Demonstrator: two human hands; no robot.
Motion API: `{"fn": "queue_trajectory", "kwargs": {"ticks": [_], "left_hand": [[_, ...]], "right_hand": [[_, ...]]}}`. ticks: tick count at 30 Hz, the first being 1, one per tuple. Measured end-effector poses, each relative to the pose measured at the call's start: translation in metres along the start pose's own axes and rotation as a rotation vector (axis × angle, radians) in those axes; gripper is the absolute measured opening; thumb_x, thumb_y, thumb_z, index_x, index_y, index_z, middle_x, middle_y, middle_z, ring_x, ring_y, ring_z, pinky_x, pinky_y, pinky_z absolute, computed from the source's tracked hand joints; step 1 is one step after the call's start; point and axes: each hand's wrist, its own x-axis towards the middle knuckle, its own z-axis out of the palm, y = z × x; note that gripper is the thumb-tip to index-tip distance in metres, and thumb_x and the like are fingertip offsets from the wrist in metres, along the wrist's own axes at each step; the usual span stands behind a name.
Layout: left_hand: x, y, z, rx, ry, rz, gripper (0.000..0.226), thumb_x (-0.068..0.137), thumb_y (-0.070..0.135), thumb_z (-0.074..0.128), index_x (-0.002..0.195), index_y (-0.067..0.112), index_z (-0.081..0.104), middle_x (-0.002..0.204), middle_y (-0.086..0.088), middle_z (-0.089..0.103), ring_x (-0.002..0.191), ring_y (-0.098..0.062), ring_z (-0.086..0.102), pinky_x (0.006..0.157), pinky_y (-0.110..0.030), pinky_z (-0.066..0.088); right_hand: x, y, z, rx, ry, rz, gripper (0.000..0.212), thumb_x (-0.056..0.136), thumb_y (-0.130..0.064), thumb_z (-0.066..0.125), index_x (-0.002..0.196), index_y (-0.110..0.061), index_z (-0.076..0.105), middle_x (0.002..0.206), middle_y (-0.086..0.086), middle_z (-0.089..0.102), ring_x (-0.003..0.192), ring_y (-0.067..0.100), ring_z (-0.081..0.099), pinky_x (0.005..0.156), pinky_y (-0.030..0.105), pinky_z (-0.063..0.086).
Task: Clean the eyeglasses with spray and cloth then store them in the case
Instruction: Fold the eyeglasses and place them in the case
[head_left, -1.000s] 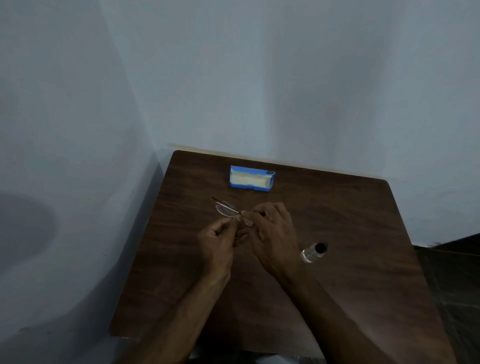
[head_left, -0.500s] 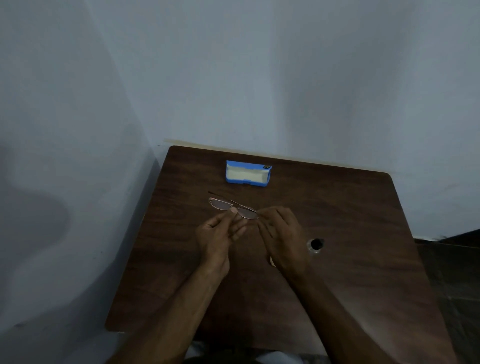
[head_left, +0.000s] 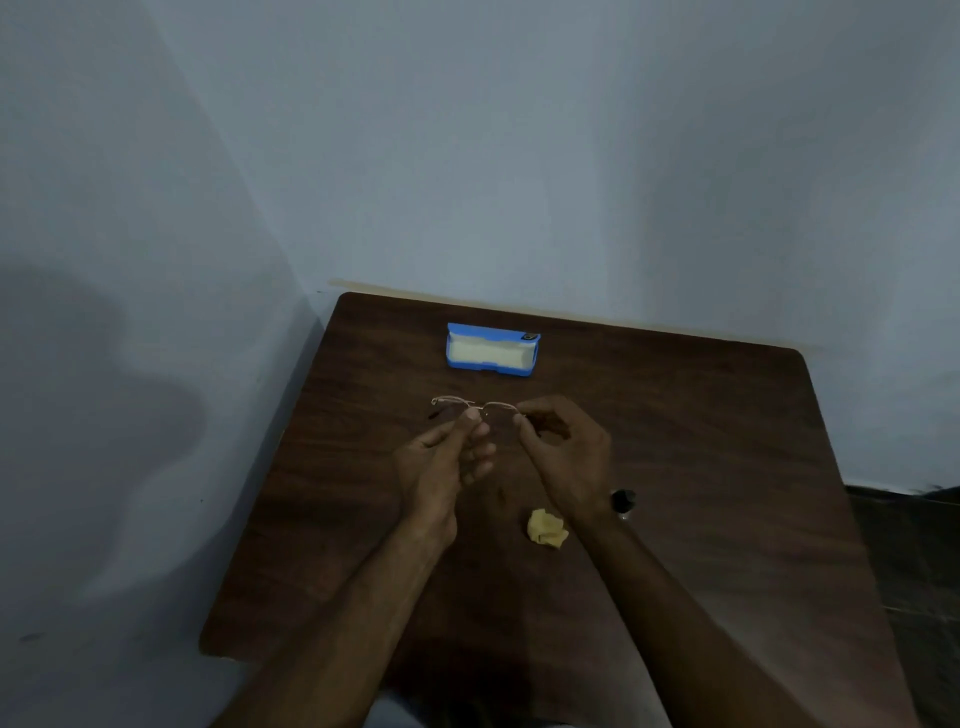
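Thin metal-framed eyeglasses (head_left: 453, 401) are held level above the dark wooden table (head_left: 701, 441). My left hand (head_left: 441, 462) pinches the frame near the bridge. My right hand (head_left: 563, 452) pinches its right end. An open blue case (head_left: 491, 354) with a pale lining lies at the back of the table, just beyond the glasses. A crumpled yellow cloth (head_left: 545, 528) lies on the table under my right wrist. The spray bottle (head_left: 623, 501), with its black cap showing, lies to the right of that wrist, mostly hidden by it.
The table stands in a corner, with pale walls (head_left: 519, 156) close behind it and to its left. A dark floor (head_left: 914, 545) shows past the right edge.
The glasses have turned from tilted to level and broadside to me. My right hand shifted to the frame's right end. The yellow cloth now lies uncovered on the table.
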Motion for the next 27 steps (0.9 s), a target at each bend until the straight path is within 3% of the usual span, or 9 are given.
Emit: {"fn": "queue_trajectory", "kwargs": {"ticks": [6,10,14,18,22,24,27], "left_hand": [[0.022,-0.016,-0.005,0.040,0.122,0.142,0.019,0.096,0.023,0.077,0.105,0.006,0.080,0.094,-0.009,0.083,0.077,-0.020,0.079,0.062,-0.028,0.064],[0.058,-0.021,-0.018,0.070,0.182,0.185,0.010,0.098,0.016,0.074,0.104,0.011,0.080,0.098,-0.012,0.082,0.080,-0.019,0.079,0.066,-0.031,0.064],[0.107,-0.015,-0.016,0.162,0.199,0.234,0.007,0.099,0.016,0.074,0.101,0.020,0.078,0.098,-0.005,0.082,0.083,-0.014,0.079,0.067,-0.029,0.066],[0.168,-0.010,-0.001,0.280,0.225,0.288,0.014,0.098,0.017,0.074,0.111,0.020,0.077,0.101,0.004,0.078,0.090,-0.016,0.079,0.070,-0.032,0.067],[0.216,-0.011,0.013,0.374,0.245,0.354,0.021,0.097,0.019,0.076,0.118,0.017,0.075,0.108,0.000,0.078,0.090,-0.014,0.078,0.068,-0.034,0.067],[0.231,-0.012,0.017,0.426,0.239,0.398,0.022,0.097,0.018,0.076,0.118,0.017,0.075,0.111,-0.001,0.077,0.089,-0.012,0.077,0.064,-0.031,0.066],[0.247,-0.014,0.018,0.506,0.209,0.449,0.022,0.097,0.015,0.075,0.120,0.017,0.075,0.107,0.004,0.076,0.084,-0.008,0.076,0.066,-0.039,0.067]], "right_hand": [[0.036,0.036,0.003,0.187,0.069,0.286,0.013,0.089,-0.008,0.080,0.098,-0.017,0.077,0.093,-0.006,0.076,0.090,0.008,0.073,0.080,0.022,0.059],[0.066,0.070,0.015,0.163,0.088,0.384,0.012,0.085,-0.013,0.085,0.093,-0.017,0.078,0.088,-0.004,0.078,0.086,0.014,0.074,0.080,0.038,0.064],[0.094,0.096,0.031,0.143,0.103,0.440,0.008,0.086,-0.011,0.084,0.091,-0.015,0.080,0.089,-0.001,0.079,0.086,0.020,0.075,0.082,0.045,0.063],[0.114,0.119,0.047,0.155,0.075,0.525,0.006,0.088,-0.016,0.082,0.092,-0.019,0.078,0.093,0.001,0.078,0.090,0.024,0.075,0.083,0.042,0.063],[0.129,0.132,0.057,0.175,0.066,0.573,0.004,0.092,-0.012,0.078,0.096,-0.014,0.078,0.093,0.004,0.078,0.088,0.028,0.076,0.082,0.042,0.064],[0.134,0.135,0.059,0.213,0.084,0.574,0.004,0.093,-0.009,0.077,0.096,-0.011,0.078,0.093,0.007,0.078,0.083,0.028,0.076,0.078,0.041,0.064],[0.143,0.139,0.062,0.206,0.095,0.568,0.005,0.093,-0.010,0.078,0.097,-0.007,0.078,0.095,0.008,0.079,0.070,0.020,0.072,0.066,0.033,0.061]]}}
